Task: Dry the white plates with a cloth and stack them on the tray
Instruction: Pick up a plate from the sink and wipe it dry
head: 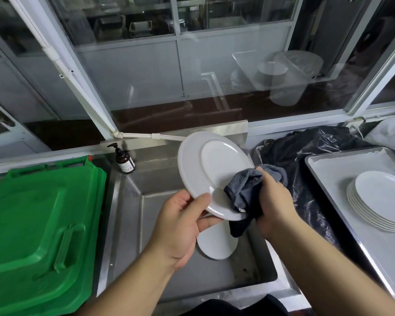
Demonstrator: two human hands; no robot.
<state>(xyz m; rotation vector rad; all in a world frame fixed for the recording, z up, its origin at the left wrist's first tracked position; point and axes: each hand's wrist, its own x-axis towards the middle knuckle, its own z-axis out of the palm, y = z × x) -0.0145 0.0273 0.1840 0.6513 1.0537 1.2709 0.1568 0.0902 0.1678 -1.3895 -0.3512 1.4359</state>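
At the centre of the frame the left hand (pixel 180 221) pinches a white plate (pixel 211 173) by its lower rim, thumb on the near face and fingers curled behind, so the plate stands tilted with its underside toward the camera and its long axis running from upper left to lower right. The right hand (pixel 273 201) is clamped on a grey cloth (pixel 245 190), bunched and pressed against the plate's lower right edge; both hands meet at that end.

The tray (pixel 324 166) lies at the right edge of the frame, with a stack of plates (pixel 381 201) already on it. It sits to the right of the held plate, well apart, beyond a black plastic bag (pixel 306 151). The right hand is the nearer one to the stack, though it is the left that carries the plate, so the plate probably has to cross rightward over the sink (pixel 128 224).

More plates (pixel 217 245) wait in the sink directly below the hands, so the job is partway through.
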